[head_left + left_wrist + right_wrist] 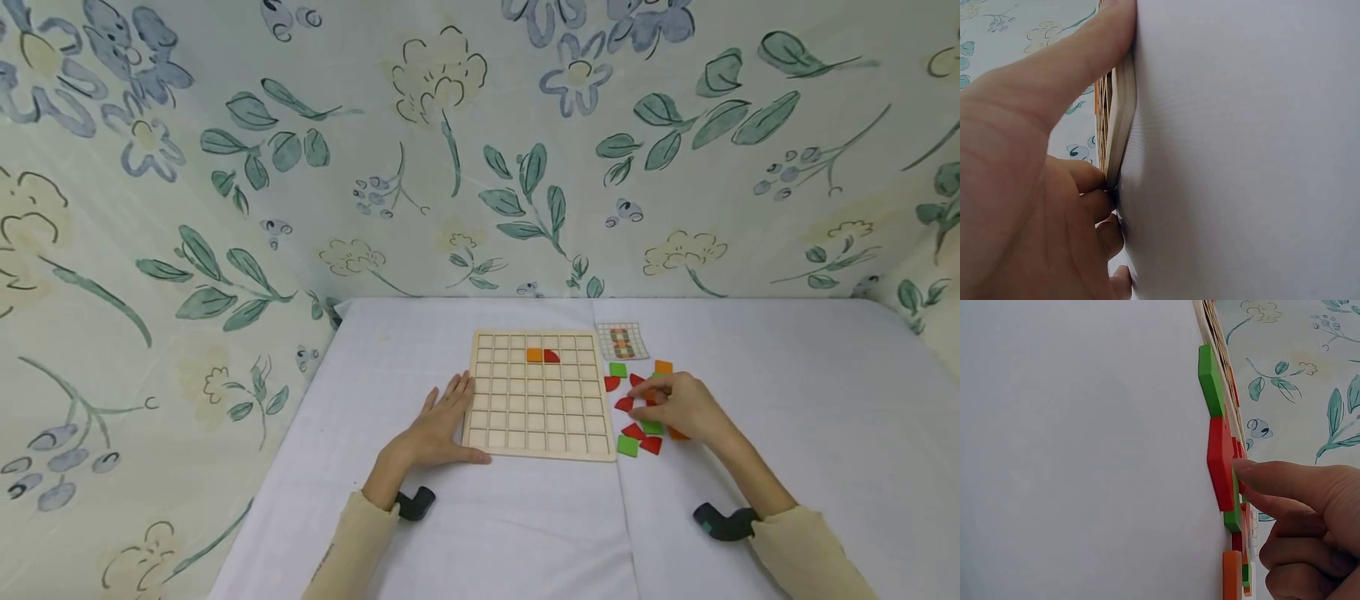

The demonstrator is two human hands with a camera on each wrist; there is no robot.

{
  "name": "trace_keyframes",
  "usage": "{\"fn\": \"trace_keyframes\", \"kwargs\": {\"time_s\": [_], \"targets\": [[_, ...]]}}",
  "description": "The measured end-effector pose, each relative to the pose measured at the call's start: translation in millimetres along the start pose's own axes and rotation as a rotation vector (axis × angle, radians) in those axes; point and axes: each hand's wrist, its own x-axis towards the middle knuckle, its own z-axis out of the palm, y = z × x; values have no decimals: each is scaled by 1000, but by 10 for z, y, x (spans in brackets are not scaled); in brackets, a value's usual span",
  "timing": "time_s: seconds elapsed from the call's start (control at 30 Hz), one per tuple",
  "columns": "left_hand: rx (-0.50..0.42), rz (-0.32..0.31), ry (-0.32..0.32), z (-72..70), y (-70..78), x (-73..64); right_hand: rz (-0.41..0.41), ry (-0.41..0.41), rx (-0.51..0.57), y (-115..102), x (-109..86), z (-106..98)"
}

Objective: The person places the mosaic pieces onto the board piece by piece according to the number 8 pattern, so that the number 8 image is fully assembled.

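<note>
My left hand [438, 429] lies at the left side of a wooden grid board [506, 419], its straight fingers along the left edge and its thumb at the near left corner. An orange square [534, 355] and a red quarter-circle [551, 356] sit side by side in the board's grid. To the right of the board, my right hand [686, 406] reaches over a loose group of pieces. Its thumb and index fingertips flank a red quarter-circle piece [624, 405]; I cannot tell whether they pinch it. In the right wrist view the other fingers [1300, 553] are curled.
A pattern card [622, 341] lies beside the board's far right corner. Around the right hand are green squares [627, 446], orange squares [663, 367] and more red pieces [651, 445]. White cloth [525, 525] covers the table; a floral curtain [480, 150] stands behind.
</note>
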Motion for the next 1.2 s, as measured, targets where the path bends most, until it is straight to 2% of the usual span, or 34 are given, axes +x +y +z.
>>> {"fn": "trace_keyframes", "kwargs": {"time_s": [0.3,0.43,0.63,0.87,1.2], "targets": [[3,-2,-2,4,-11,-8,-26,46,30,-62,49,-1],[0,-3,1,4,-13,-15,-42,26,73,-186,143,5],[-12,-1,0,-2,1,-18,-112,3,69,-456,401,124],[-6,15,6,-17,0,-20,-133,-37,117,-785,740,333],[2,15,-1,11,-47,-1,-167,-65,155,-984,1022,608]]}}
